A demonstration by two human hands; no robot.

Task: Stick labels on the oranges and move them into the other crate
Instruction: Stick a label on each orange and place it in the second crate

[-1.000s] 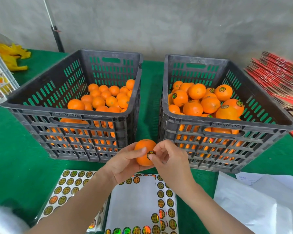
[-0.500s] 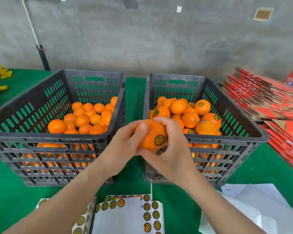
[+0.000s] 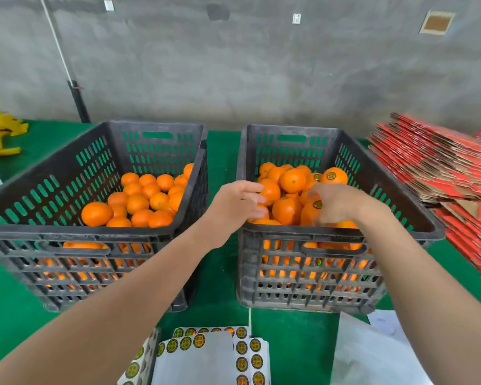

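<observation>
Oranges fill 2 containers on the green worktop (image 3: 222, 309). The left black slotted plastic crate (image 3: 75, 232) holds plain round unlabelled oranges (image 3: 139, 202), heaped toward its right side. The right black slotted plastic crate (image 3: 303, 290) holds labelled oranges (image 3: 335, 176) with round dark-and-gold stickers, piled higher. Both hands are over the right crate. The left hand (image 3: 233, 204) is at its near-left corner, fingers loose and spread, gripping nothing. The right hand (image 3: 342, 202) is blurred, its fingers (image 3: 321, 218) draped over a stickered orange (image 3: 308, 213) on the pile; grip cannot be told. White sticker sheets (image 3: 245, 354) lie at the near edge, white paper (image 3: 372, 357) beside them. Red flattened cartons (image 3: 428, 168) are stacked on the right.
</observation>
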